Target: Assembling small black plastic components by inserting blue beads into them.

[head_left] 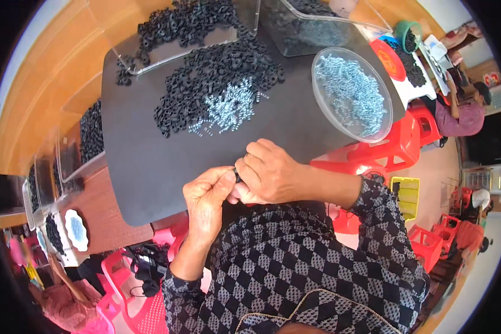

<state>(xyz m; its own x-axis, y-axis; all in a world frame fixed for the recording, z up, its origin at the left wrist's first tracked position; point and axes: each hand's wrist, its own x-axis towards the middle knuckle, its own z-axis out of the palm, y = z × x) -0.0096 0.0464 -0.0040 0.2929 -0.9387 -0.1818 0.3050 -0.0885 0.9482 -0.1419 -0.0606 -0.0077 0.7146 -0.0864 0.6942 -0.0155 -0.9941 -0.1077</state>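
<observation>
My left hand (209, 192) and my right hand (270, 173) meet at the near edge of the dark table (150, 172). Between their fingers is a small black plastic part (237, 176), mostly hidden; both hands are closed around it. Beyond them lies a heap of small black plastic parts (206, 75). A pile of small silver metal springs (231, 107) rests against the near side of that heap. To the right, a round clear lid (315, 92) used as a dish holds many more springs (350, 92).
Clear plastic bins (312, 34) with black parts stand along the table's far side. Red plastic stools (398, 147) and a yellow crate (406, 197) are on the floor at right. Co-workers (462, 117) sit at other tables on both sides. A pink chair (145, 300) stands at lower left.
</observation>
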